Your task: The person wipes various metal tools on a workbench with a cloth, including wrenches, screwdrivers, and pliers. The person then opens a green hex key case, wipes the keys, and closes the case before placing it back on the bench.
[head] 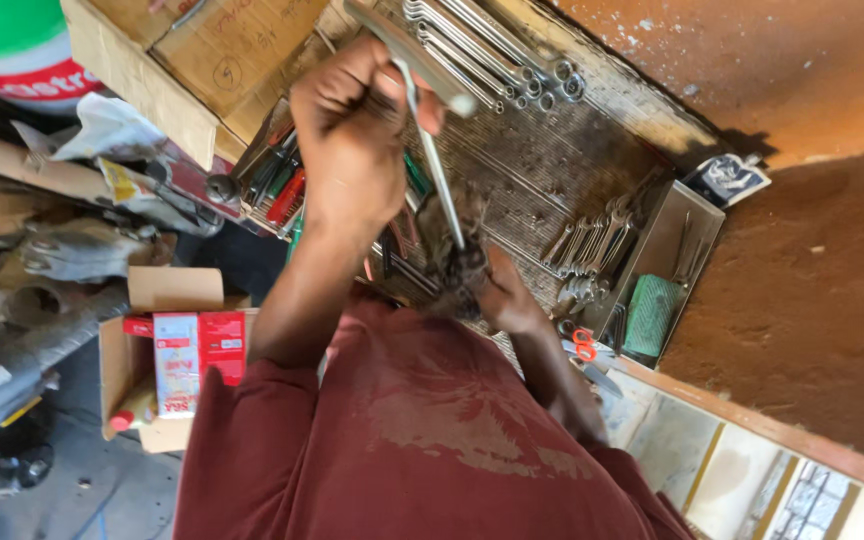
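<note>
A dark red shirt point(422, 440) fills the nearest part of the view, and both forearms rise out of it. The right hand point(507, 295) is wrapped about a small, dark, greasy part point(457, 265), which is held just above the chest; the fingers are curled against it, though how tightly cannot be told, since the part hides most of them. The left hand point(352, 130) is clenched into a fist around the handle of a long metal T-handle wrench point(432, 150), whose shaft is driven down into the greasy part while its crossbar is seen above the knuckles.

Beside the left arm, an open cardboard box point(167, 340) is set on the floor, with red-and-white cartons point(192, 355) standing in it. Behind the hands a grimy bench top point(542, 160) is spread with tools: screwdrivers with red and green handles point(282, 190) are lying near the left wrist, and a cluster of combination spanners point(592, 245) is laid just beyond the right hand. A metal tray point(667, 255) is seen next to the spanners, with a green ribbed roll point(649, 315) resting in it. Farther off, a row of long ring spanners point(492, 55) is ranged along the bench edge, and a large cardboard box point(202, 60) is placed beside them. An orange wall point(802, 200) closes the view.
</note>
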A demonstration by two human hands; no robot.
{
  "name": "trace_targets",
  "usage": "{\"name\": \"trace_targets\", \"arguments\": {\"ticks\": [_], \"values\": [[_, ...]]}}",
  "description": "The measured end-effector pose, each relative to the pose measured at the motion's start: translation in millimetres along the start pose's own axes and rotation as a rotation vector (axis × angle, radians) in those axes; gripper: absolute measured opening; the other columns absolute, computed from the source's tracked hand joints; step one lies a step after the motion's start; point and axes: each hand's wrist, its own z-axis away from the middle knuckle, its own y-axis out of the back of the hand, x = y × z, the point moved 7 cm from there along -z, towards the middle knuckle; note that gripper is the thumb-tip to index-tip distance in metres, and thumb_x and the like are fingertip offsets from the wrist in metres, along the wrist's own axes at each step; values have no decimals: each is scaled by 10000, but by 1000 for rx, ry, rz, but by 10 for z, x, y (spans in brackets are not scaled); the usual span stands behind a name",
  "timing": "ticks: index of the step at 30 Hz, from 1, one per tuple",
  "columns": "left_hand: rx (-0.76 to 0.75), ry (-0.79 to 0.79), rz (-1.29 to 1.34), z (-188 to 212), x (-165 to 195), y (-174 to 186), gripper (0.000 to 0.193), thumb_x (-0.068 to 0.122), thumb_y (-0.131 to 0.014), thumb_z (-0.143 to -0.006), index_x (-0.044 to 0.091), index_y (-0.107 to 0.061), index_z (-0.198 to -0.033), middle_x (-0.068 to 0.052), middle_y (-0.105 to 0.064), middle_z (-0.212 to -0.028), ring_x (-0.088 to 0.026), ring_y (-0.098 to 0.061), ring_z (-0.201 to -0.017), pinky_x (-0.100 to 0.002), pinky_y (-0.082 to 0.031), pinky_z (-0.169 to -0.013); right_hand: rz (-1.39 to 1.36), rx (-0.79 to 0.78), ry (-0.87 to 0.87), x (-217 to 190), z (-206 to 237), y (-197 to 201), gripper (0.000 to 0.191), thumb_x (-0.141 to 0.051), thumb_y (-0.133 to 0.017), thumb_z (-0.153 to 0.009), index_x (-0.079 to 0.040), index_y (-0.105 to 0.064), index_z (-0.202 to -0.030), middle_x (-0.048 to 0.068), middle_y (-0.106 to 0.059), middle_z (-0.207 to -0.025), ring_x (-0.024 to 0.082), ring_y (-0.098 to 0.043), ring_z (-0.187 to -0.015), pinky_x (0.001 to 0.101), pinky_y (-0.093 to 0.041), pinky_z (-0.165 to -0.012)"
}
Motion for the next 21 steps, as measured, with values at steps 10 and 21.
{"name": "trace_targets", "arguments": {"ticks": [10, 21], "values": [[299, 195, 183, 256, -102, 491, 209, 138, -484, -1102, -22, -617, -1114, -114, -648, -829, -245, -658, -747, -360, -538, -681, -356, 197, -218, 729, -139, -34, 252, -228, -606, -1134, -16, -636, -1002, 11, -604, -837, 102, -533, -683, 265, -425, -570], [781, 185, -149, 482, -776, 2168, 225, 66, -472, -1044, 28, -693, -1056, -18, -599, -722, -89, -474, -530, -255, -336, -434, -226, 180, -584, 1289, 1, -215, 365, -323, -581, -1017, -41, -617, -1246, 63, -687, -993, 131, -636, -800, 289, -527, -666]]}}
